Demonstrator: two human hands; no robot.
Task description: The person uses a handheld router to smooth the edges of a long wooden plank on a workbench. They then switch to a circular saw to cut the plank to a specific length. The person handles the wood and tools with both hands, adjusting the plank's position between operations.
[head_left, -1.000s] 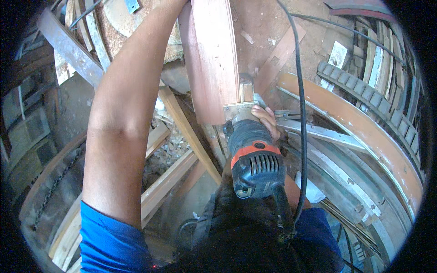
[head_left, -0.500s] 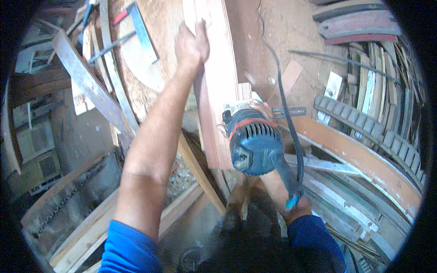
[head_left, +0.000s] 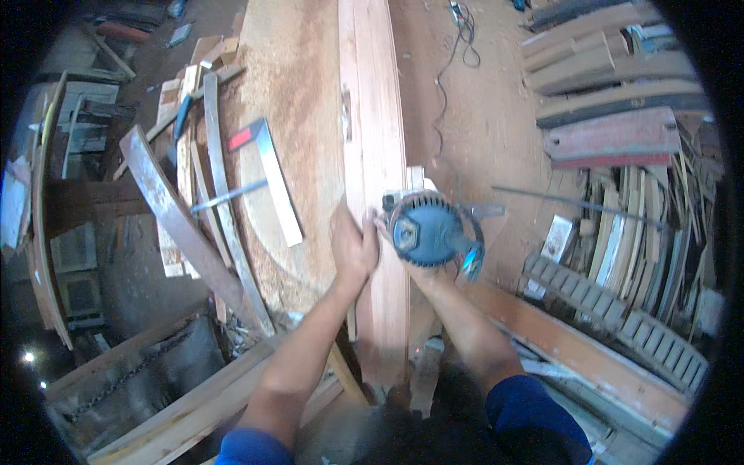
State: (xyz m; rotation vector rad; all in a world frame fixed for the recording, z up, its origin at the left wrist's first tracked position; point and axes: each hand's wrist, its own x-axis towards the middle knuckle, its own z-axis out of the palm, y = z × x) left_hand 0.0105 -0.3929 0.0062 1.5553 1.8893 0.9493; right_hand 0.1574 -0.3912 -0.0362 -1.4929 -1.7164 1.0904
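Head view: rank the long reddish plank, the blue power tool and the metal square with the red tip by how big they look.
1. Long reddish plank, by far the largest.
2. Metal square.
3. Blue power tool, more compact; it sits nearer the camera, so second and third are unsure.

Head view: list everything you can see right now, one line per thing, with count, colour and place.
Long plank: one, reddish wood, centre, running away from the person.
Power tool: one, blue, round-topped, at the plank's right edge.
Sawdust-covered board: one, pale tan, left of the plank.
Square ruler: one, pale with a red corner, lying on the sawdust-covered board.
Cable: one, dark, on the floor at upper right.
Stacked timbers: several, brown and reddish, upper right.
Curved slats: several, grey-brown, leaning at left.
Left hand: one, flat on the plank beside the tool.
Right hand: one, gripping the power tool, mostly hidden under it.
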